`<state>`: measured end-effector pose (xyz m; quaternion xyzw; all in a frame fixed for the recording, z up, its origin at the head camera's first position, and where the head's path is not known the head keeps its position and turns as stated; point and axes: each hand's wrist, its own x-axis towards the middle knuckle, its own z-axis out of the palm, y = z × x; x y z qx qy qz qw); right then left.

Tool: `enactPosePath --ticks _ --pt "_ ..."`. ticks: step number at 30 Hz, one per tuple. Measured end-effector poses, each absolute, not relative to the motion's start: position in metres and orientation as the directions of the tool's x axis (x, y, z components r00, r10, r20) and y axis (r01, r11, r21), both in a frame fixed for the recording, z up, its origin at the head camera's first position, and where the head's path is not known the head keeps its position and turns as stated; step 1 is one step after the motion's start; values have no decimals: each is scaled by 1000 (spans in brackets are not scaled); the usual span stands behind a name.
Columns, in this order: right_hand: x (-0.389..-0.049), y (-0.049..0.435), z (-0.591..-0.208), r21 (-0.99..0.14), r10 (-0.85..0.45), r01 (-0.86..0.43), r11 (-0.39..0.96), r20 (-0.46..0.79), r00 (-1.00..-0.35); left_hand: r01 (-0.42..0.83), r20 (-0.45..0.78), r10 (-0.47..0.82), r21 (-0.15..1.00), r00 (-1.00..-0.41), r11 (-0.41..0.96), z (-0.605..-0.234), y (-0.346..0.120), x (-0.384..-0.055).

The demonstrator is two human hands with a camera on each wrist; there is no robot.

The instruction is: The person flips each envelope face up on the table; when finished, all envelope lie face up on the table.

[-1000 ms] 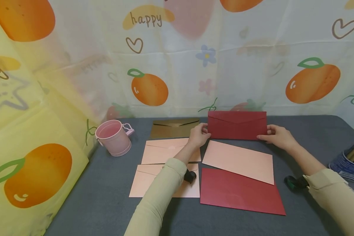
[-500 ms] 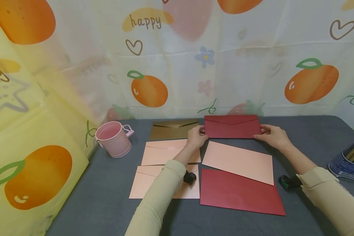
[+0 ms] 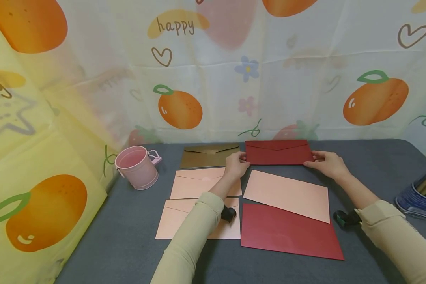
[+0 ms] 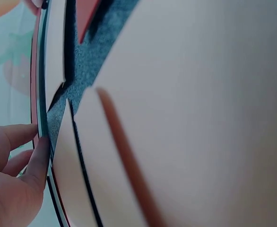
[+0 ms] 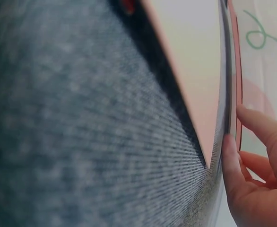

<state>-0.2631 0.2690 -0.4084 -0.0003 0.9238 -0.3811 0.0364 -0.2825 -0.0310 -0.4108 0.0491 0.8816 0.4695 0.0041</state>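
At the back of the dark table, a red envelope (image 3: 278,153) lies low with its flap side up. My left hand (image 3: 237,165) pinches its left end between thumb and fingers, and my right hand (image 3: 328,165) pinches the right end. Both wrist views show fingers and thumb on either side of its thin edge. Just in front, a pink envelope (image 3: 287,196) lies askew, overlapping another red envelope (image 3: 287,232). Left of these, a gold envelope (image 3: 207,158) and two pink envelopes, one upper (image 3: 188,183) and one lower (image 3: 174,223), form a column, partly hidden by my left arm.
A pink bucket (image 3: 136,167) with a handle stands at the left. At the right edge is a blue tin (image 3: 419,197) with long items inside. A printed curtain (image 3: 213,71) hangs right behind the table's back edge.
The red envelope between both hands has tipped down from a raised, more upright position to nearly flat, shifting slightly left. Both hands have moved slightly left with it.
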Motion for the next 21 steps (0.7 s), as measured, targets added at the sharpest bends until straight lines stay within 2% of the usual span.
enactPosePath --ticks 15,21 --pt "-264 269 -407 -695 -48 29 718 -91 -995 107 41 120 778 -992 619 -407 -32 -278" --pt "-264 267 -407 -688 -40 35 725 -93 -995 151 49 169 730 -984 667 -406 -29 -277"
